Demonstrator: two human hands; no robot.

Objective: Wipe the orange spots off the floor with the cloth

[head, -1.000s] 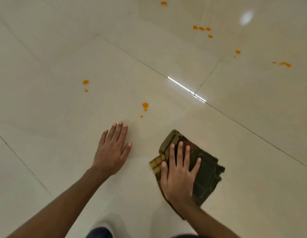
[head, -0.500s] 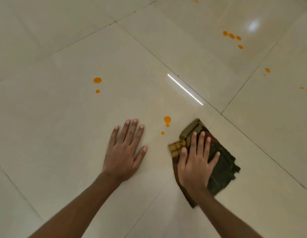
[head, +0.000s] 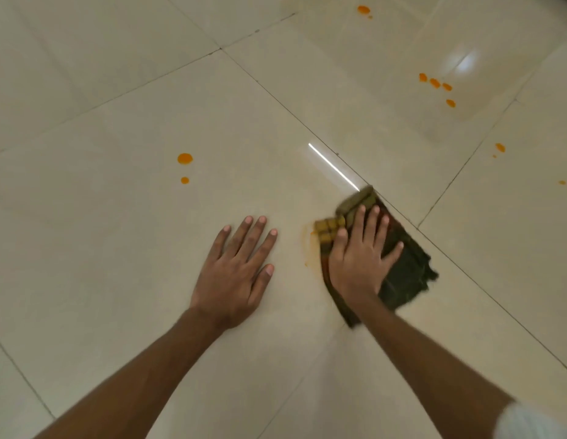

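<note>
A folded dark green and yellow checked cloth (head: 405, 274) lies flat on the cream tiled floor. My right hand (head: 359, 258) presses on it with fingers spread. An orange smear (head: 308, 248) shows at the cloth's left edge. My left hand (head: 236, 274) rests flat on the floor to the left, fingers apart, holding nothing. Two orange spots (head: 184, 159) sit on the tile far left of the cloth. A cluster of several orange spots (head: 435, 83) lies far right, with more orange drops (head: 499, 147) beyond and one spot (head: 363, 9) at the top.
Glossy cream tiles with thin dark grout lines (head: 307, 131) fill the view. A bright light reflection (head: 334, 167) streaks just beyond the cloth. A bit of white sleeve (head: 529, 423) shows at the bottom right.
My right hand has pushed the cloth forward and left over the nearest orange spots, which are now covered or smeared. The left hand stays planted; the view has shifted forward.
</note>
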